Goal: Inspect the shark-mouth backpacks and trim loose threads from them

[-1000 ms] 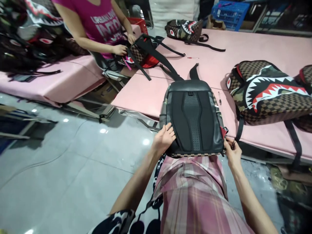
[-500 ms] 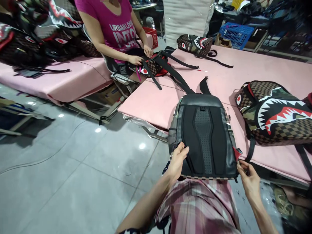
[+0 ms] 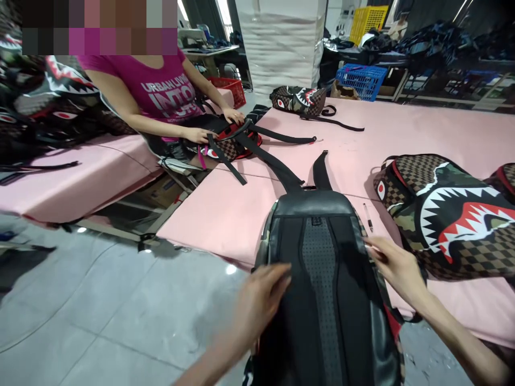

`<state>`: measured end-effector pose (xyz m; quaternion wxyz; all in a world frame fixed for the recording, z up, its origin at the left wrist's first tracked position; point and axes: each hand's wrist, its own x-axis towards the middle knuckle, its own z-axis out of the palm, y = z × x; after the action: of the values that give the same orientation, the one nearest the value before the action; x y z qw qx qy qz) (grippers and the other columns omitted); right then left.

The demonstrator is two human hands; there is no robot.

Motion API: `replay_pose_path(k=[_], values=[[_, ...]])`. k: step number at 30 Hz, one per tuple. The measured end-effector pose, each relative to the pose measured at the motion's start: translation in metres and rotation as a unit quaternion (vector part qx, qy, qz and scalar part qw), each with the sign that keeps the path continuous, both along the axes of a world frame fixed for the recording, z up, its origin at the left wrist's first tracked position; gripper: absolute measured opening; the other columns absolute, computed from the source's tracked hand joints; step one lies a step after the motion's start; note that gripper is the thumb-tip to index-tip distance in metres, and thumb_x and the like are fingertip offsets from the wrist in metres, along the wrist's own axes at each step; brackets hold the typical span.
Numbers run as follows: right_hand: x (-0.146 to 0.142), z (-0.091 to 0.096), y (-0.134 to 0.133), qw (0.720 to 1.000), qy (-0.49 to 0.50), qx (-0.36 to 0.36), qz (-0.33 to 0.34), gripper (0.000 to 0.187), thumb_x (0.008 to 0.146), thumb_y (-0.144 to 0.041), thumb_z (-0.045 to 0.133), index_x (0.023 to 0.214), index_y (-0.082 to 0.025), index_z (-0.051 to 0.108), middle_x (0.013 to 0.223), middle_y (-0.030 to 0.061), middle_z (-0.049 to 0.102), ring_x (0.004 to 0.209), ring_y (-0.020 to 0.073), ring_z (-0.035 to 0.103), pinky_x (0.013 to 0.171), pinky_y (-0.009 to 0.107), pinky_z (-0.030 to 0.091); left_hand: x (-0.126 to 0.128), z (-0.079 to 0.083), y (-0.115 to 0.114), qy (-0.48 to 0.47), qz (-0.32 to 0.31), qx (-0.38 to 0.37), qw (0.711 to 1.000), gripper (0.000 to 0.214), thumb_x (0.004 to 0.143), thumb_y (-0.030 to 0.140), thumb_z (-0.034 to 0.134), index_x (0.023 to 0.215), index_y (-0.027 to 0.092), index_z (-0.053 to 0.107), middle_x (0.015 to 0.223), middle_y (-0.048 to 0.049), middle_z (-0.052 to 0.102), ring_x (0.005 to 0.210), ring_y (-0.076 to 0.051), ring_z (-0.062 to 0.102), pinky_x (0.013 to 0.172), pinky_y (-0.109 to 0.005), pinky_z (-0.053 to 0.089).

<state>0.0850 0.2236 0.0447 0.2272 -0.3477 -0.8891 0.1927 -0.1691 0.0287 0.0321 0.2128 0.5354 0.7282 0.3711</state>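
Observation:
A backpack (image 3: 350, 279) lies back panel up on the near edge of the pink-covered table, its lower end toward me. The panel is black padding with a perforated grey centre strip. Its two black shoulder straps (image 3: 321, 171) stretch away from its top. My left hand (image 3: 261, 300), smeared by motion, is over the backpack's left edge, fingers pointing right; its grip is unclear. At the upper right edge of the backpack, my right hand (image 3: 396, 268) has its fingers pinched together. What they hold, if anything, is hidden. A bit of red material (image 3: 392, 321) shows lower on the right side.
A shark-mouth backpack (image 3: 454, 214) lies to the right, with a pen (image 3: 367, 217) left of it. A smaller shark-print bag (image 3: 298, 101) is farther back. At left, a co-worker (image 3: 161, 96) handles a red-and-checkered bag (image 3: 231, 147). More backpacks (image 3: 64, 107) pile up beyond.
My right hand has moved from the lower right corner up along the backpack's right edge. My left hand has shifted left. The backpack now appears closer and lower in view.

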Motion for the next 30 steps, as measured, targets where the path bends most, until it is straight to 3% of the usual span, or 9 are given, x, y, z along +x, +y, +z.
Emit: replay_pose_path(k=[2, 4, 7, 9, 11, 14, 17, 22, 30], values=[[-0.058, -0.001, 0.042, 0.996, -0.074, 0.037, 0.027, 0.028, 0.091, -0.031, 0.048, 0.115, -0.020, 0.058, 0.115, 0.0088, 0.062, 0.098, 0.0217, 0.063, 0.081, 0.031, 0.049, -0.014, 0.006, 0.067, 0.154, -0.032, 0.055, 0.986, 0.021, 0.085, 0.022, 0.056, 0.104, 0.022, 0.066, 0.111, -0.0058, 0.066, 0.106, -0.023, 0.056, 0.094, -0.040, 0.044], [-0.102, -0.005, 0.071, 0.982, -0.177, 0.047, 0.048, 0.034, 0.086, -0.037, 0.057, 0.116, -0.020, 0.056, 0.114, 0.0093, 0.062, 0.092, 0.0231, 0.064, 0.073, 0.030, 0.048, -0.021, 0.004, 0.128, 0.257, -0.055, 0.012, 0.965, 0.032, 0.080, 0.022, 0.064, 0.112, 0.019, 0.061, 0.116, -0.0090, 0.062, 0.110, -0.027, 0.052, 0.093, -0.044, 0.042], [-0.126, -0.016, 0.082, 0.955, -0.282, 0.053, 0.074, 0.037, 0.081, -0.044, 0.063, 0.110, -0.022, 0.057, 0.103, 0.0056, 0.064, 0.076, 0.0206, 0.064, 0.058, 0.027, 0.042, -0.023, -0.009, 0.173, 0.330, -0.076, -0.068, 0.938, 0.039, 0.072, 0.032, 0.072, 0.105, 0.015, 0.060, 0.103, -0.0103, 0.063, 0.095, -0.028, 0.055, 0.079, -0.043, 0.045], [-0.119, -0.026, 0.071, 0.944, -0.306, 0.084, 0.085, 0.026, 0.084, -0.038, 0.060, 0.104, -0.022, 0.058, 0.099, 0.0042, 0.063, 0.065, 0.0169, 0.062, 0.051, 0.025, 0.035, -0.020, -0.022, 0.169, 0.344, -0.089, -0.066, 0.932, 0.029, 0.074, 0.033, 0.069, 0.097, 0.016, 0.061, 0.093, -0.0081, 0.062, 0.088, -0.026, 0.054, 0.075, -0.040, 0.043], [-0.102, -0.039, 0.051, 0.939, -0.297, 0.143, 0.101, 0.011, 0.088, -0.024, 0.052, 0.096, -0.021, 0.060, 0.095, 0.0038, 0.063, 0.060, 0.0135, 0.058, 0.050, 0.026, 0.031, -0.012, -0.036, 0.148, 0.347, -0.104, -0.020, 0.932, 0.009, 0.084, 0.026, 0.058, 0.087, 0.018, 0.061, 0.087, -0.0061, 0.062, 0.086, -0.023, 0.054, 0.078, -0.038, 0.041], [-0.076, -0.057, 0.021, 0.933, -0.235, 0.234, 0.137, 0.023, 0.088, -0.007, 0.043, 0.085, -0.020, 0.061, 0.089, 0.0031, 0.064, 0.060, 0.0113, 0.054, 0.057, 0.026, 0.033, 0.001, -0.051, 0.108, 0.317, -0.140, 0.032, 0.938, 0.023, 0.092, 0.016, 0.040, 0.087, 0.020, 0.063, 0.084, -0.0056, 0.065, 0.090, -0.021, 0.055, 0.087, -0.037, 0.037], [-0.062, -0.069, 0.006, 0.935, -0.179, 0.262, 0.157, 0.026, 0.087, -0.004, 0.043, 0.084, -0.020, 0.062, 0.089, 0.0026, 0.065, 0.060, 0.0103, 0.051, 0.060, 0.026, 0.033, 0.011, -0.057, 0.082, 0.195, -0.143, 0.003, 0.970, 0.029, 0.092, 0.017, 0.037, 0.105, 0.023, 0.063, 0.101, -0.0081, 0.067, 0.104, -0.023, 0.055, 0.093, -0.038, 0.034], [-0.060, -0.074, 0.004, 0.937, -0.164, 0.272, 0.148, 0.028, 0.087, -0.002, 0.042, 0.086, -0.019, 0.064, 0.089, 0.0030, 0.065, 0.061, 0.0102, 0.050, 0.059, 0.026, 0.032, 0.012, -0.054, 0.072, 0.017, -0.123, -0.026, 0.992, 0.039, 0.088, 0.015, 0.039, 0.120, 0.029, 0.058, 0.122, -0.0070, 0.062, 0.120, -0.025, 0.050, 0.106, -0.043, 0.026], [-0.062, -0.068, 0.001, 0.937, -0.146, 0.285, 0.143, 0.031, 0.082, 0.002, 0.043, 0.092, -0.016, 0.066, 0.092, 0.0049, 0.067, 0.059, 0.0111, 0.053, 0.056, 0.026, 0.035, 0.015, -0.050, 0.072, 0.055, -0.127, -0.029, 0.990, 0.046, 0.084, 0.008, 0.040, 0.122, 0.025, 0.057, 0.126, -0.0097, 0.060, 0.122, -0.027, 0.049, 0.108, -0.048, 0.023]])
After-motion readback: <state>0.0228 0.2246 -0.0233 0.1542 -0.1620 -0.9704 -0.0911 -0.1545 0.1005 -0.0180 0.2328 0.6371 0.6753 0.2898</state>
